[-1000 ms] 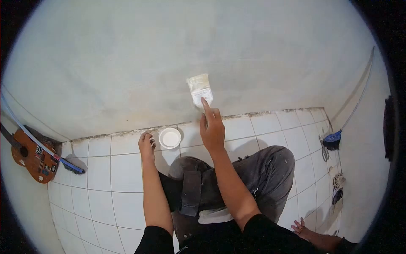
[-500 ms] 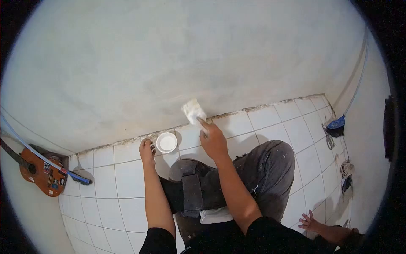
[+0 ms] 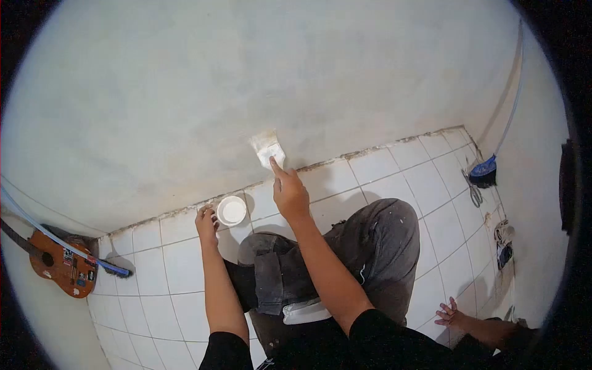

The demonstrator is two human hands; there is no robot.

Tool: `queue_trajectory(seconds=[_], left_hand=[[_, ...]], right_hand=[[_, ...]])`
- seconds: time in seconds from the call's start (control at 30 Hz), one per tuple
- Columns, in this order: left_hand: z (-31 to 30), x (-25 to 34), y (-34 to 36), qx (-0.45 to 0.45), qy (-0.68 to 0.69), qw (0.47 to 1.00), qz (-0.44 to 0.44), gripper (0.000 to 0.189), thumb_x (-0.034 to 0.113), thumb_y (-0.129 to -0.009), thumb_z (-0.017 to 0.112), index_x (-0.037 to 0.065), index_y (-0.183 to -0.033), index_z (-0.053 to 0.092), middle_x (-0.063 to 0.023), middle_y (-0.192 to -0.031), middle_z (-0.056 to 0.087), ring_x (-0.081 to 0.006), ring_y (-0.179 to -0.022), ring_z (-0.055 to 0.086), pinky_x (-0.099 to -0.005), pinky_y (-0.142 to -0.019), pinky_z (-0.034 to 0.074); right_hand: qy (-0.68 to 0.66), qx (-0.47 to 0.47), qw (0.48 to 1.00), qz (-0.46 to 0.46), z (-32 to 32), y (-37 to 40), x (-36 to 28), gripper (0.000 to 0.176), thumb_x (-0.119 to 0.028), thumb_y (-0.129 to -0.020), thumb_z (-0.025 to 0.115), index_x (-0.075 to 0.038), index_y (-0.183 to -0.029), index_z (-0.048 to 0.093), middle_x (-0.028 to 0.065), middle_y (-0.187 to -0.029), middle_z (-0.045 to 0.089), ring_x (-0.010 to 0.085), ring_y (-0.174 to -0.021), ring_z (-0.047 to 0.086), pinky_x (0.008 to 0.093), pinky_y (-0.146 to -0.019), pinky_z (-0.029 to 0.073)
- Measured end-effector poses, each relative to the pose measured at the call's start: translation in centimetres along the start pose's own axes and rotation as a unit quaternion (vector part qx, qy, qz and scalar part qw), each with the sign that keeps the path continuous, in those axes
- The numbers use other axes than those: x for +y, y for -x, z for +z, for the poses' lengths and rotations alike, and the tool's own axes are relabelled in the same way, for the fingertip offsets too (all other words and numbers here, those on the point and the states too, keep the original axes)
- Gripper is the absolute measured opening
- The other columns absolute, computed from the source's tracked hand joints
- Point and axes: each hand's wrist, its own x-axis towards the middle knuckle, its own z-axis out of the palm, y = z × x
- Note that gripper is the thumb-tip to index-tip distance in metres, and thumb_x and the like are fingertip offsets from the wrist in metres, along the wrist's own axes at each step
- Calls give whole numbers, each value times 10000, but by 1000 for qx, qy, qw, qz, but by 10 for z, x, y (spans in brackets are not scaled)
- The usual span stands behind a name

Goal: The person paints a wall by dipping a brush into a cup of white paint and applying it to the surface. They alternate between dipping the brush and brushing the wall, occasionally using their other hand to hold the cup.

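A wide white brush [image 3: 269, 150] lies with its bristles against the lower part of the pale wall [image 3: 246, 74]. My right hand [image 3: 290, 191] is closed round its handle, the index finger stretched along its face. My left hand [image 3: 207, 224] is beside a small round white cup [image 3: 232, 211] on the tiles, fingers curved at its left rim; whether they grip it is hard to make out. The cup holds something white.
An orange guitar [image 3: 61, 262] and a blue broom [image 3: 116, 267] are at the left. Another blue broom [image 3: 484, 171], scissors [image 3: 473, 190] and a cloth [image 3: 504, 243] lie along the right wall. Another person's hand [image 3: 451, 314] reaches in at lower right.
My right hand and the brush have moved left and slightly up along the wall. The whole view has shifted a little. My left hand is still beside the cup.
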Motion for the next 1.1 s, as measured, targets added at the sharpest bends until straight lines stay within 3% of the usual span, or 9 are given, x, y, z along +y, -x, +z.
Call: queue_trajectory(seconds=[0.07,0.17,0.27,0.3,0.33,0.37,0.47,0.6,1.1], left_hand=[[2,1,4,8,-4,1000,5,214,161,-852,568,124,-1058,607,14,-859,561,-89,-696,504,-229,-573,399],[-3,-6,-1,-3,-12,1000,7,209,163,-856,565,123,-1055,610,10,-858,563,-87,-696,510,-224,-565,394],[-4,-6,-1,-13,-10,1000,10,197,160,-861,561,116,-1044,616,11,-857,564,-85,-697,515,-226,-558,391],[-3,-5,0,-10,-9,1000,7,197,160,-861,561,116,-1044,616,11,-857,564,-85,-697,515,-226,-558,391],[-1,-3,1,-11,-18,1000,13,195,156,-862,560,110,-1042,617,13,-850,564,-84,-694,517,-225,-554,388],[0,-2,2,-13,-28,999,19,192,153,-864,559,104,-1040,618,15,-844,563,-84,-691,518,-225,-550,386],[-2,-2,2,-25,-17,999,21,189,150,-871,555,102,-1041,622,13,-840,568,-81,-683,521,-224,-548,385],[2,-3,0,-12,-42,999,17,190,173,-893,541,103,-1051,621,9,-846,584,-78,-679,524,-223,-561,393],[-2,-5,2,-18,-63,997,29,179,188,-858,563,127,-1015,624,10,-868,591,-111,-731,543,-252,-594,401]], right_hand=[[14,-18,999,23,-3,1,4,554,-51,-835,578,-209,-1359,492,158,-858,562,354,-804,581,408,-721,502],[-103,34,990,-87,6,6,21,514,-115,-870,585,-162,-1368,466,150,-815,587,334,-830,604,391,-770,502],[-235,86,968,-24,5,13,18,409,-215,-928,549,-90,-1310,471,123,-739,576,244,-629,598,362,-593,509],[-364,-34,924,114,-14,12,5,338,-256,-948,519,-75,-1230,478,104,-724,562,190,-525,534,329,-482,450],[-474,-152,831,249,-28,12,-6,300,-298,-968,489,-59,-1149,484,86,-709,547,137,-420,469,297,-371,391],[-570,-130,767,265,-26,12,-13,252,-327,-979,469,-76,-1003,464,64,-679,512,79,-339,335,233,-289,235],[-652,-165,696,251,-18,8,-5,281,-344,-986,457,-73,-1061,458,49,-649,485,97,-324,330,248,-289,259],[-650,-208,674,281,-10,-7,0,262,-336,-995,439,-74,-998,446,46,-648,478,90,-335,323,233,-294,244],[-577,-180,730,318,0,-5,2,271,-335,-990,426,-67,-1028,442,46,-618,461,92,-349,339,241,-287,237]])
